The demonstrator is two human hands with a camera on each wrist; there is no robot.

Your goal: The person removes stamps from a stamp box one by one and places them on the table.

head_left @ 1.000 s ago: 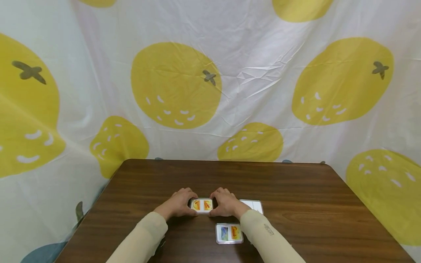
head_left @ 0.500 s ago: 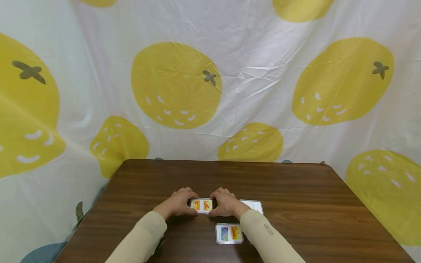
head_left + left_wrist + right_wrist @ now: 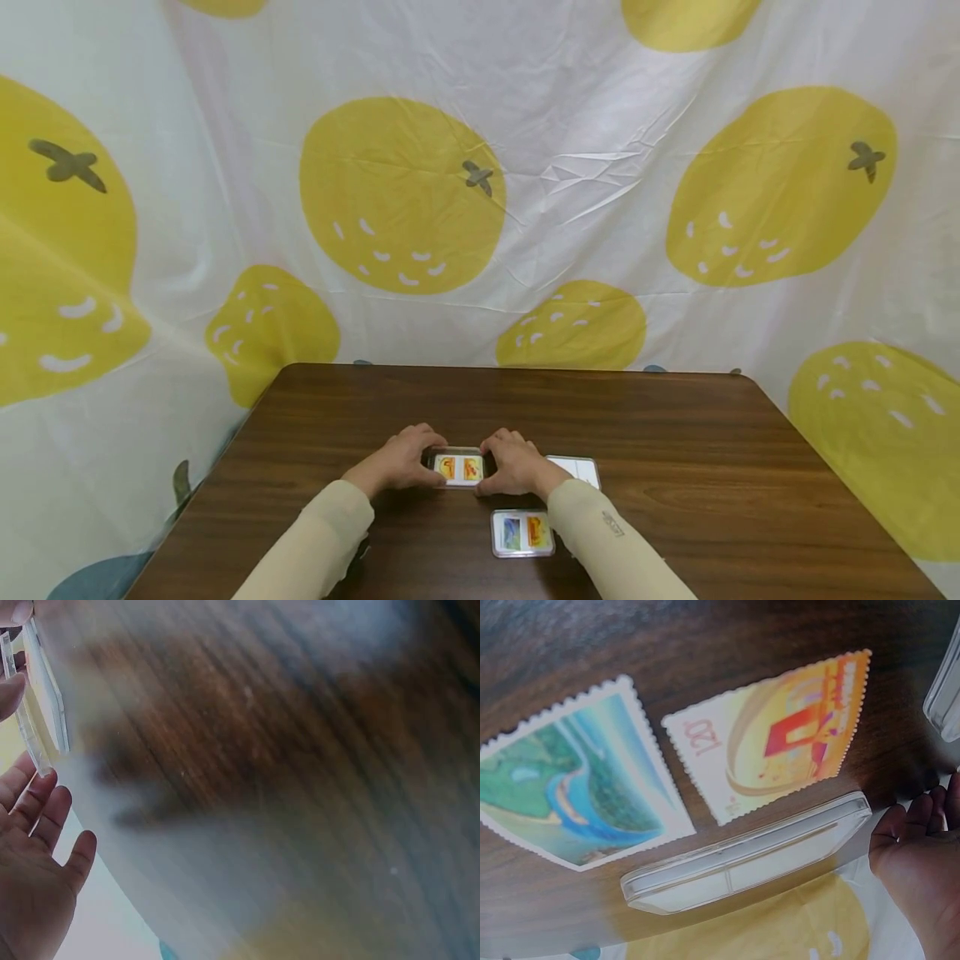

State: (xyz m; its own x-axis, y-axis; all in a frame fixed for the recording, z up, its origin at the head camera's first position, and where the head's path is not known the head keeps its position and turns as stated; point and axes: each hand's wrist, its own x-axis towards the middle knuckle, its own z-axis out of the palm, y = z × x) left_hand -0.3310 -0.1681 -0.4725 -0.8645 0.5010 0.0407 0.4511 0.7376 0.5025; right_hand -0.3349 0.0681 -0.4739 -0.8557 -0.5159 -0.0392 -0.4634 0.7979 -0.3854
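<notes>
Hands: one left hand (image 3: 397, 462), one right hand (image 3: 513, 464). Sleeves (image 3: 307, 542): two. Flat cases, head view: three, recorded as one middle case (image 3: 461, 483), one near case (image 3: 523, 538), one white case (image 3: 576, 470). Stamps (image 3: 447, 468) visible in cases: two in the middle case, two in the near case. Loose stamps (image 3: 769, 739), right wrist view: two. Tabletop (image 3: 480, 404): one. Printed yellow fruits (image 3: 401, 196), head view, whole or partial: eight.

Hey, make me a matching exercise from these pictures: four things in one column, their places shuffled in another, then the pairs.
Things
1. case with two orange pictures
2. case with blue and orange pictures
3. plain white case
4. fruit-print cloth

Places
A. behind the table
B. right of the right hand
C. between left hand and right hand
D. on the table, lowest in the head view

Pairs: 1-C, 2-D, 3-B, 4-A
</notes>
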